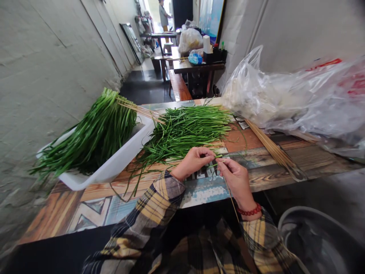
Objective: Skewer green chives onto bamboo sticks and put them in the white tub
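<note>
My left hand [194,163] is closed in a pinch on the pale ends of a few garlic chives, at the near edge of the pile. My right hand [236,179] is closed too, its fingertips almost meeting the left ones. A thin bamboo skewer [232,199] runs down from its grip toward my lap; the skewer's tip is hidden by the fingers. Just beyond both hands lies a loose heap of garlic chives [188,127], pale ends to the right. On the left, a white plastic tray [107,173] carries bunched chives [99,133] with several skewers [139,109] through their ends.
A bundle of bamboo skewers [270,146] lies right of the heap on the patterned tabletop [125,209]. Behind it sit clear plastic bags [285,95]. A grey bin [313,236] stands low at right. Farther off are another table [185,68] and a person [164,17].
</note>
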A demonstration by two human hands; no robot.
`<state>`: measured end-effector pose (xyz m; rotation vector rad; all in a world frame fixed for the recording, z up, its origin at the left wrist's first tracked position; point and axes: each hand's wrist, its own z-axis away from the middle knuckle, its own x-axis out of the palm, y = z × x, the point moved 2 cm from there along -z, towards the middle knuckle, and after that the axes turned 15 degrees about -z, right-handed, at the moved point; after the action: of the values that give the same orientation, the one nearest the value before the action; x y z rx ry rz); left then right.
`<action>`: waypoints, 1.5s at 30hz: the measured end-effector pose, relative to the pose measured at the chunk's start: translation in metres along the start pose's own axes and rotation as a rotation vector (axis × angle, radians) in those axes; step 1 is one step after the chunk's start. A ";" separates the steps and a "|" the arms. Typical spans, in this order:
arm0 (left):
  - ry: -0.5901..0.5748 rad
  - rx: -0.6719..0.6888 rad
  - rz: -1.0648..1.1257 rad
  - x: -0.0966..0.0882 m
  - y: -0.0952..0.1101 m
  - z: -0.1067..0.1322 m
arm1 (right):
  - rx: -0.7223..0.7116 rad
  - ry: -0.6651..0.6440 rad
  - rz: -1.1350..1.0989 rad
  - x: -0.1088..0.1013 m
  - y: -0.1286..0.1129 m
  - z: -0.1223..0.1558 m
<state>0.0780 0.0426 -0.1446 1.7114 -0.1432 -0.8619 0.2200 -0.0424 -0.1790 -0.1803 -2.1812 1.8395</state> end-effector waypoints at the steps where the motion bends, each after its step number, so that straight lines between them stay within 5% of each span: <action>1: 0.004 -0.001 0.000 0.000 0.000 0.000 | -0.001 0.001 0.004 0.000 0.000 0.000; 45: -0.140 0.038 0.071 0.003 0.001 0.002 | 0.043 -0.026 -0.186 0.004 -0.001 0.001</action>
<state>0.0795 0.0391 -0.1450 1.6709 -0.3150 -0.9313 0.2158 -0.0420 -0.1771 0.0540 -2.0954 1.7924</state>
